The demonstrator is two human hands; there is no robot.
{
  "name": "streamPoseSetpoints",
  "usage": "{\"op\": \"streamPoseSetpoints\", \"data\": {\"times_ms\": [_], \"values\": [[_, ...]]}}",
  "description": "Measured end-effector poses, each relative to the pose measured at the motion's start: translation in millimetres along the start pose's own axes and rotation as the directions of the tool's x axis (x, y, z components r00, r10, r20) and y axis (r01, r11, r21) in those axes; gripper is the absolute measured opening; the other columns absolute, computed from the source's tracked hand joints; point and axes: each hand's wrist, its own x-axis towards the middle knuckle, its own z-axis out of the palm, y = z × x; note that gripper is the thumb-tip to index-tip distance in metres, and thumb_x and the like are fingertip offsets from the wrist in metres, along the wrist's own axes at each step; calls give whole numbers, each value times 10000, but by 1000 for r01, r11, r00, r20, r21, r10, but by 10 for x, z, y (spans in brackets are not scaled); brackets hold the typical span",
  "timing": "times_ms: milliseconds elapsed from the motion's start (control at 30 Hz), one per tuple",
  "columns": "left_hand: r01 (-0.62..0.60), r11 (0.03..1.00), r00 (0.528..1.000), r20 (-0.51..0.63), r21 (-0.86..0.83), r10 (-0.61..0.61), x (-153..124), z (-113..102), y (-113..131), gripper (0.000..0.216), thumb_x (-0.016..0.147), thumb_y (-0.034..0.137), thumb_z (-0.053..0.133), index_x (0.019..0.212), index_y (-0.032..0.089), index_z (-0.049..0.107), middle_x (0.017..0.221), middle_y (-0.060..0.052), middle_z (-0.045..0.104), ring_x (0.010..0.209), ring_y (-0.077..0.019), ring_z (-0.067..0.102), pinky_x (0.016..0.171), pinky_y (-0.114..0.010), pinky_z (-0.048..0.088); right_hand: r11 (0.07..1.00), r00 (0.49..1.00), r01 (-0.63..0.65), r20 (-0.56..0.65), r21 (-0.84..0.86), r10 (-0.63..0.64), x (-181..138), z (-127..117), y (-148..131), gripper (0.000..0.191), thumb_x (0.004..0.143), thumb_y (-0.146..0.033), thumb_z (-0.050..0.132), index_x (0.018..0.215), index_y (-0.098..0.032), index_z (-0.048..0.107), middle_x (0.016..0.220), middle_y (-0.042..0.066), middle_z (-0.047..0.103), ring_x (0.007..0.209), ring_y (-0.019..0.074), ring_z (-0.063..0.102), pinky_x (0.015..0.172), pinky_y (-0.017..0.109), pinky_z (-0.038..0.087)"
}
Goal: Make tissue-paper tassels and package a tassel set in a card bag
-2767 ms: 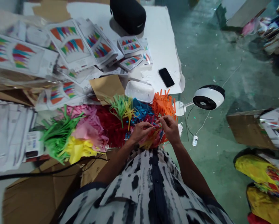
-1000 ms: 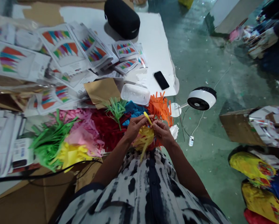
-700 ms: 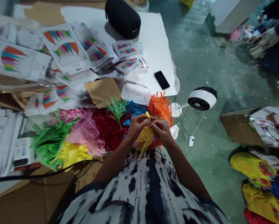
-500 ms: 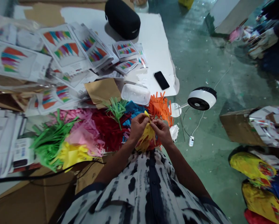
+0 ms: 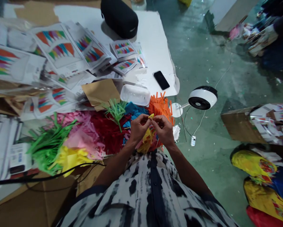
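A yellow tissue-paper tassel (image 5: 147, 142) hangs between my hands, its fringe spreading down toward my shirt. My left hand (image 5: 139, 127) pinches its twisted top from one side. From the other side, my right hand (image 5: 164, 128) closes thumb and fingers on the same top, with a yellow tip poking up between them. Just beyond my fingers lie blue fringed paper (image 5: 133, 111) and orange fringed paper (image 5: 160, 106). Dark red fringe (image 5: 107, 129) and a light green tassel (image 5: 116, 111) are to the left of my left hand.
Pink (image 5: 84, 135), green (image 5: 48, 145) and yellow fringes (image 5: 71, 157) heap at left, a black cable (image 5: 49, 176) in front. Behind are a plastic tray (image 5: 135, 94), phone (image 5: 161, 80), printed packets (image 5: 61, 50) and black case (image 5: 119, 17). A fan (image 5: 203, 97) stands right.
The tassel's yellow top has shortened between my fingers, with only a small tip showing now. My hands stay close together, and the right hand has turned slightly inward.
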Motion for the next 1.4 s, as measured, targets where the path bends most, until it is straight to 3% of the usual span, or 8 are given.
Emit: {"op": "streamPoseSetpoints", "data": {"times_ms": [267,600,800,933,1133,1233,1400], "values": [[-39,995,999,10,87,38,1,20,-32,157,882,362,718,864,212,676,784,1,726,691,-156,665,682,-272,505,998,998,-40,-38,56,42,29,3,17,335,900,-470,742,1071,-235,576,877,10,666,719,153,619,649,291,471],[-157,956,988,44,247,151,-25,7,-71,55,901,279,685,909,226,672,845,-14,715,762,-169,661,750,-284,489,999,995,-50,-81,8,51,56,11,22,301,877,-370,731,1103,-224,595,855,-8,656,667,128,564,626,270,460],[-306,933,945,183,191,273,-58,-73,-39,95,870,237,697,964,232,703,932,-52,731,910,-223,679,1005,-389,496,997,997,-27,-79,-75,21,77,-63,44,132,890,-351,683,934,-227,672,869,11,713,637,129,576,618,276,464],[-130,991,983,131,28,125,-61,-92,-4,176,965,345,642,1051,222,733,1016,-58,765,955,-209,706,913,-344,530,998,998,-16,-59,-53,13,76,-108,48,102,894,-321,679,942,-231,678,852,2,707,625,127,579,605,273,455],[26,992,991,131,-123,-10,34,-68,-28,251,885,444,753,904,193,765,901,-54,777,845,-206,725,805,-323,556,995,1000,-16,0,-95,16,58,-81,27,106,892,-326,687,941,-234,672,811,-5,683,602,123,531,582,270,421],[3,994,993,121,-107,10,50,-68,-15,235,886,430,746,877,195,733,869,-38,747,823,-191,704,795,-309,544,993,1000,-16,24,-116,19,54,-71,16,108,900,-334,683,949,-237,673,804,-6,682,592,123,514,578,272,416],[-103,993,993,61,57,99,30,-56,15,176,983,378,616,941,214,662,827,-3,673,697,-137,614,684,-263,472,998,994,-39,97,-47,44,50,-51,-2,185,899,-369,716,1002,-230,653,883,8,699,625,123,559,584,269,439]]}}
